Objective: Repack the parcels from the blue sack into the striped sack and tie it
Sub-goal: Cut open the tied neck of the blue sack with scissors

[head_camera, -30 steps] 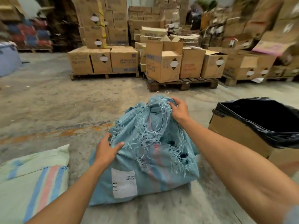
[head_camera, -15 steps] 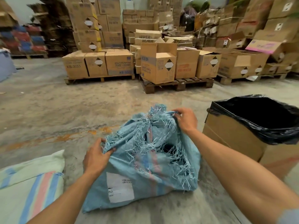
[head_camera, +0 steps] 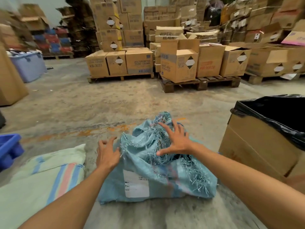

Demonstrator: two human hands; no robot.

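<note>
Both hands have let go of the blue sack (head_camera: pixel 156 171): the left hand (head_camera: pixel 107 154) hangs loosely curled at its edge, the right hand (head_camera: pixel 176 139) spreads wide above the frayed mouth. Beside the left forearm lies the striped sack (head_camera: pixel 49 177). Fraying weave could snag fingers when reopening.

The blue sack (head_camera: pixel 156 176) apparently hides its parcels.
</note>
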